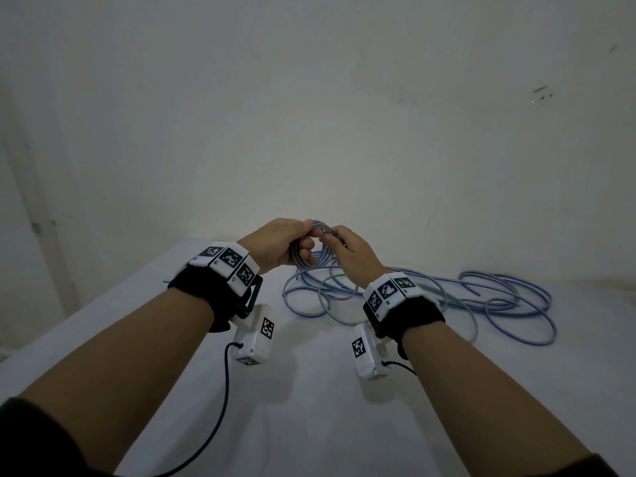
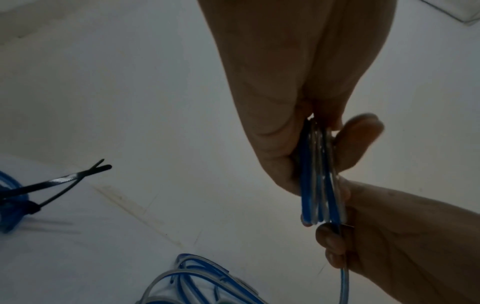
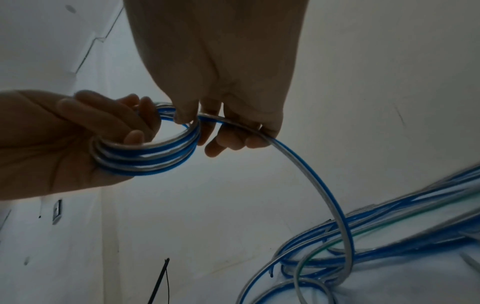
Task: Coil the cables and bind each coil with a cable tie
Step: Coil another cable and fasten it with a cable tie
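My left hand [image 1: 292, 244] grips a small coil [image 1: 314, 235] of blue-and-clear cable, held above the white table [image 1: 172, 339]. In the left wrist view several strands of the coil [image 2: 318, 185] run between my thumb and fingers. My right hand [image 1: 339, 246] pinches the same cable right beside the coil. In the right wrist view the coil [image 3: 150, 158] hangs from my left hand [image 3: 78, 139], and my right hand [image 3: 223, 123] curls round the free strand [image 3: 311, 181]. That strand drops to a loose pile of cables [image 1: 499, 304].
A green-tinted cable [image 1: 339, 297] loops through the blue pile under my right wrist. In the left wrist view, a bound blue coil [image 2: 11, 207] with black cable ties [image 2: 59, 182] sticking out lies at the far left. A wall stands behind the table.
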`<state>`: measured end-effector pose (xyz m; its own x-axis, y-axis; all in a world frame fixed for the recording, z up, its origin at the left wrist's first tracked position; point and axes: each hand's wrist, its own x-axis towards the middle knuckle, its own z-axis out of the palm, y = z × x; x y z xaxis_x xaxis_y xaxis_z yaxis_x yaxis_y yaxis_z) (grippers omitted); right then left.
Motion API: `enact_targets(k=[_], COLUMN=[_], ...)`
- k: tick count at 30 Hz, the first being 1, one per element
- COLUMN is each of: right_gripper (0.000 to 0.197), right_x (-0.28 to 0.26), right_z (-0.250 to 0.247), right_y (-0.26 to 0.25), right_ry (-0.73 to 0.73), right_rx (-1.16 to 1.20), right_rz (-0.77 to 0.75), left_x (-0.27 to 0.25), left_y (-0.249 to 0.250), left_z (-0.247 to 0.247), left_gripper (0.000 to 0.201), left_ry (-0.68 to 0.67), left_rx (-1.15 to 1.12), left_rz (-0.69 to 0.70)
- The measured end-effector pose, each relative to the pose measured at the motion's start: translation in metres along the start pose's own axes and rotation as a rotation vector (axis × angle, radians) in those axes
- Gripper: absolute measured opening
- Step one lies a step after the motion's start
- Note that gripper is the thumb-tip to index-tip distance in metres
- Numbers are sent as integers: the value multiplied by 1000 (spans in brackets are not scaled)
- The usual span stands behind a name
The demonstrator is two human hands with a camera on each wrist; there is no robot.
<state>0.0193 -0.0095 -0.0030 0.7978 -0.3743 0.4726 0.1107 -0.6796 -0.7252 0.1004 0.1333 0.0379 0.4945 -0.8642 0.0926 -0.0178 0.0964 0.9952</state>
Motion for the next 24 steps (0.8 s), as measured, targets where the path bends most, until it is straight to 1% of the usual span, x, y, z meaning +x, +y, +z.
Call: enact_targets(k=[1, 3, 5, 7, 10, 12, 14, 16, 17, 20, 22, 23, 24], right_gripper=[23, 22, 24, 25, 13, 16, 19, 24, 26, 35, 41, 40, 34], right_x=[1, 1, 2, 3, 0, -2, -4, -6, -8, -15, -19, -19, -19], right_z=[2, 5, 8, 9, 6, 4, 2, 1, 0, 1, 3, 3, 4], right_y=[-1, -5, -8, -8, -1, 7, 13, 15, 15, 6, 1, -2, -5], right_ry=[-14, -44, -65, -65, -47, -45, -70, -117, -141, -196, -211, -215, -222], right_rx=[-7, -7, 35, 46, -15, -63, -171, -240, -234, -122, -1, 60, 110], right_rz=[-3, 6, 63, 120, 176, 211, 212, 213, 216, 253, 265, 269, 272], left_x=[-1, -1, 1, 4, 8, 11, 14, 16, 18, 24, 26, 26, 25], left_y=[0, -2, -5, -6, -3, 1, 3, 2, 1, -6, -10, -12, -14], left_z=[-1, -2, -4, -7, -16, -24, -29, -29, -28, -23, -18, -14, -11], left_gripper=[31, 33, 36, 38, 41, 42, 39, 35, 35, 34, 32, 31, 30], left_ry=[25, 117, 229, 338, 461, 505, 536, 563, 572, 592, 580, 567, 556], left_rx=[6, 20, -6, -89, -298, -406, -442, -438, -433, -381, -269, -180, -89], left_rz=[-4, 7, 39, 82, 150, 193, 233, 251, 261, 317, 360, 373, 379])
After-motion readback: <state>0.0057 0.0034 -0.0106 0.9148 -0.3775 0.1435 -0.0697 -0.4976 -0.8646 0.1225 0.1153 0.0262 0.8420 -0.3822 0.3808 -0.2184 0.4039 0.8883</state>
